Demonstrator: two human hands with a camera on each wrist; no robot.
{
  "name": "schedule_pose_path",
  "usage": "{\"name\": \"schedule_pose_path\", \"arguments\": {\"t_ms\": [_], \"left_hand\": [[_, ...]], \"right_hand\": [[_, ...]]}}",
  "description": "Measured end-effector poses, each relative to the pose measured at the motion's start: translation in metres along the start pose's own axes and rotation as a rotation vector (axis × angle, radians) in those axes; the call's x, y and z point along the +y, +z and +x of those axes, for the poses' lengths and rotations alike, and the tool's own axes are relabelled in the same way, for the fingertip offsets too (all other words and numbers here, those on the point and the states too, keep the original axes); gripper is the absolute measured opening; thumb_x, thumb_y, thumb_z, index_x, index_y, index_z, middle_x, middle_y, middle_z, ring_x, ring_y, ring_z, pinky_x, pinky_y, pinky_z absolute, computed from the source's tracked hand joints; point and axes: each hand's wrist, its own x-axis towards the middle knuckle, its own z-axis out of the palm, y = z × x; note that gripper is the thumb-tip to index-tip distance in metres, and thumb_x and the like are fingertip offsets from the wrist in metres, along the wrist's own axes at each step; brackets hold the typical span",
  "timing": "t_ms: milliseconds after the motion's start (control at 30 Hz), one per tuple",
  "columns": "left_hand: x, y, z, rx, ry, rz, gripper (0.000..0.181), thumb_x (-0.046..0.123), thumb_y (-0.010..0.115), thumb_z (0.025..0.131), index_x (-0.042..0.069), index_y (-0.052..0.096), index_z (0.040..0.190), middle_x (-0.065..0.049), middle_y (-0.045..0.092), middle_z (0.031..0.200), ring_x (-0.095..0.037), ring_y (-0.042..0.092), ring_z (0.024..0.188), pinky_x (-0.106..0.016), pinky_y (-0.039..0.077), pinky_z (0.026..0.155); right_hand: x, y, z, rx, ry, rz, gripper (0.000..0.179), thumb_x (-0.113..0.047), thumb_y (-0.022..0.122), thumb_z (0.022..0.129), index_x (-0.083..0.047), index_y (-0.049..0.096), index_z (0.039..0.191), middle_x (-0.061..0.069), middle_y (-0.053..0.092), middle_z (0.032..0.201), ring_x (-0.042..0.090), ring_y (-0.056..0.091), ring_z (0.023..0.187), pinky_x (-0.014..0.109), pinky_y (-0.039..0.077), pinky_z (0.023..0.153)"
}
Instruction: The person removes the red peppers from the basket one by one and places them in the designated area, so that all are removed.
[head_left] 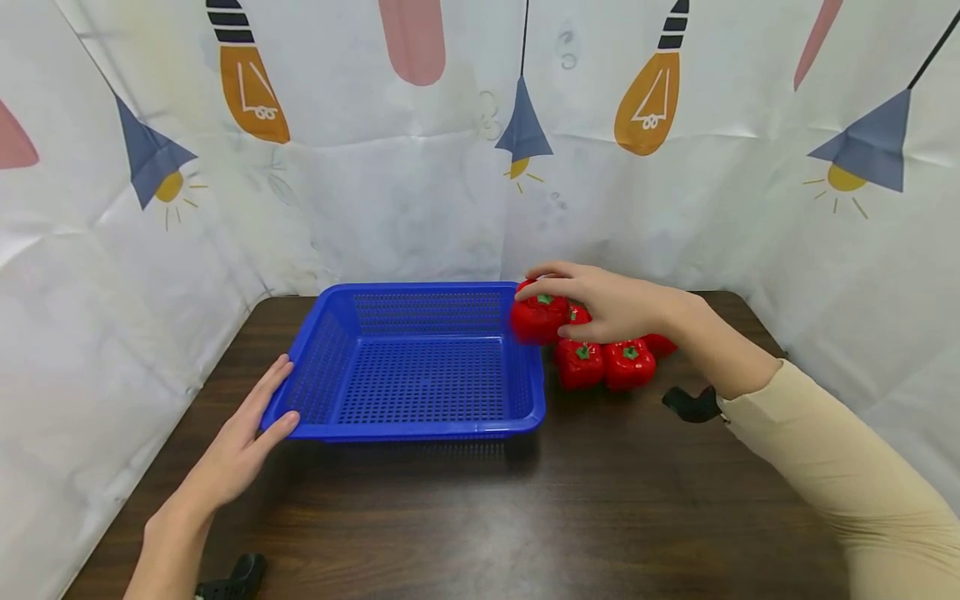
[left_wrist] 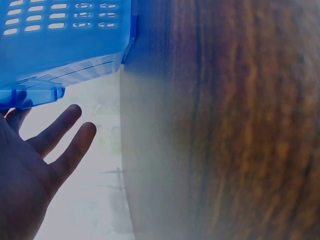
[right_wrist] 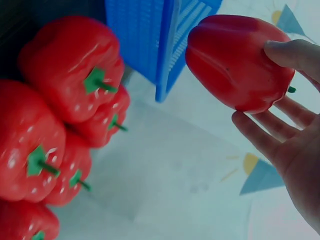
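Observation:
My right hand (head_left: 618, 304) grips a red bell pepper (head_left: 538, 318) by its stem end, thumb on one side and fingers on the other. The pepper is raised at the right rim of a blue plastic basket (head_left: 427, 429), overlapping that rim in the head view. In the right wrist view the held bell pepper (right_wrist: 237, 62) lies on its side, its green stem toward the palm. My left hand (head_left: 240, 437) touches the basket's left rim near the front corner, fingers mostly straight. Two of its fingers (left_wrist: 75, 145) stretch free below the rim in the left wrist view.
Several more red bell peppers (head_left: 630, 364) with green stems sit bunched just right of the basket, under my right forearm. Everything stands on a dark wooden table (head_left: 480, 517). A white patterned curtain (head_left: 420, 200) hangs behind and along both sides.

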Motion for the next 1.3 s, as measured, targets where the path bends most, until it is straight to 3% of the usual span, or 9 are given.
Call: {"name": "schedule_pose_path", "arguments": {"t_ms": [133,367,633,1000,1300], "left_hand": [[0.0,0.0,0.0,0.0,-0.007,0.0,0.069,0.007,0.059,0.102,0.016,0.028,0.164,-0.003,0.017,0.17,-0.008,0.014,0.152,-0.008,0.014,0.106],[0.0,-0.001,0.0,0.0,-0.004,0.003,0.069,0.007,0.059,0.102,0.015,0.028,0.164,-0.004,0.017,0.17,-0.008,0.014,0.152,-0.009,0.014,0.106],[0.0,-0.002,0.001,-0.004,0.007,-0.002,0.07,0.007,0.059,0.102,0.014,0.027,0.164,-0.003,0.016,0.17,-0.007,0.013,0.152,-0.01,0.012,0.107],[0.002,-0.001,0.002,-0.006,-0.001,0.0,0.069,0.008,0.059,0.103,0.015,0.027,0.164,-0.006,0.016,0.17,-0.007,0.012,0.152,-0.011,0.012,0.108],[0.002,-0.002,0.001,-0.011,-0.008,-0.001,0.07,0.008,0.059,0.103,0.016,0.027,0.164,-0.002,0.016,0.17,-0.006,0.011,0.152,-0.012,0.011,0.109]], "right_hand": [[0.004,-0.004,-0.015,0.023,0.008,-0.002,0.061,-0.002,0.07,0.09,-0.02,0.054,0.146,0.005,0.044,0.152,0.02,0.05,0.128,0.041,0.05,0.092],[0.009,-0.009,-0.043,0.055,0.053,0.026,0.06,0.001,0.07,0.09,-0.019,0.054,0.144,0.004,0.043,0.152,0.023,0.041,0.137,0.047,0.048,0.098],[0.019,-0.011,-0.074,0.098,0.107,-0.004,0.065,0.005,0.072,0.086,-0.02,0.055,0.143,0.004,0.044,0.151,0.026,0.042,0.135,0.05,0.05,0.094],[0.036,-0.008,-0.117,0.162,0.144,-0.062,0.07,0.009,0.077,0.079,-0.019,0.057,0.141,0.005,0.047,0.149,0.022,0.044,0.132,0.025,0.046,0.093],[0.043,-0.002,-0.143,0.186,0.187,-0.078,0.074,0.014,0.078,0.075,-0.017,0.059,0.139,0.004,0.049,0.146,0.019,0.046,0.129,0.02,0.047,0.088]]}}
